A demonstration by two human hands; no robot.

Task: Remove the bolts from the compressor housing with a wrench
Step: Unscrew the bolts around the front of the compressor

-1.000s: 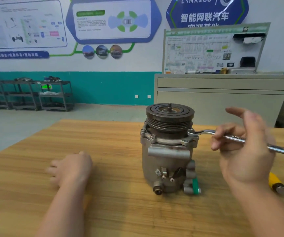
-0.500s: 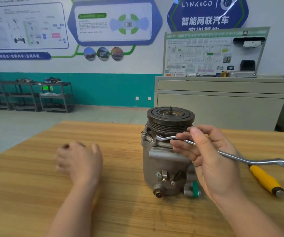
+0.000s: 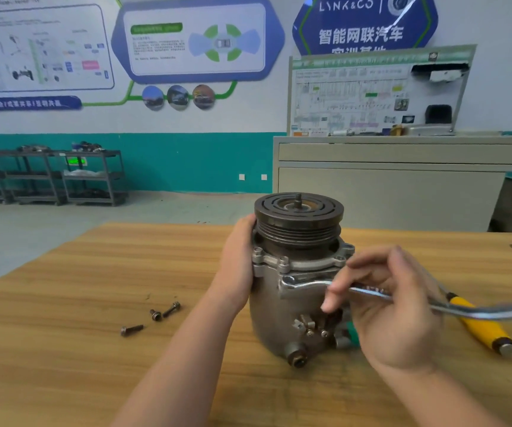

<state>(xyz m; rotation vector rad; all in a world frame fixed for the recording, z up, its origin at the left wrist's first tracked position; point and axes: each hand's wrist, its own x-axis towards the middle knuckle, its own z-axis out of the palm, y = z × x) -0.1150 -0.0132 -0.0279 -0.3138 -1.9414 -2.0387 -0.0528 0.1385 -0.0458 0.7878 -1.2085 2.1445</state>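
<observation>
A grey metal compressor [image 3: 271,309] stands upright on the wooden table [image 3: 63,303], its dark grooved pulley [image 3: 298,221] on top. My left hand [image 3: 238,263] presses against the housing's left side, under the pulley. My right hand [image 3: 393,306] holds a chrome ring wrench [image 3: 307,284] by its shaft. The wrench's ring end lies against the front of the housing, just below the flange. Bolt heads [image 3: 284,261] show on the flange rim. Three loose bolts [image 3: 156,314] lie on the table to the left of my left forearm.
A yellow-handled tool [image 3: 479,325] lies on the table at the right, behind the wrench. A grey cabinet [image 3: 402,180] with a display board stands beyond the table. Dark shelving racks [image 3: 48,177] stand along the teal wall at far left.
My left hand moved from the table to the housing's left side. The wrench's ring end dropped from the flange to the front of the housing. Three loose bolts have come into view.
</observation>
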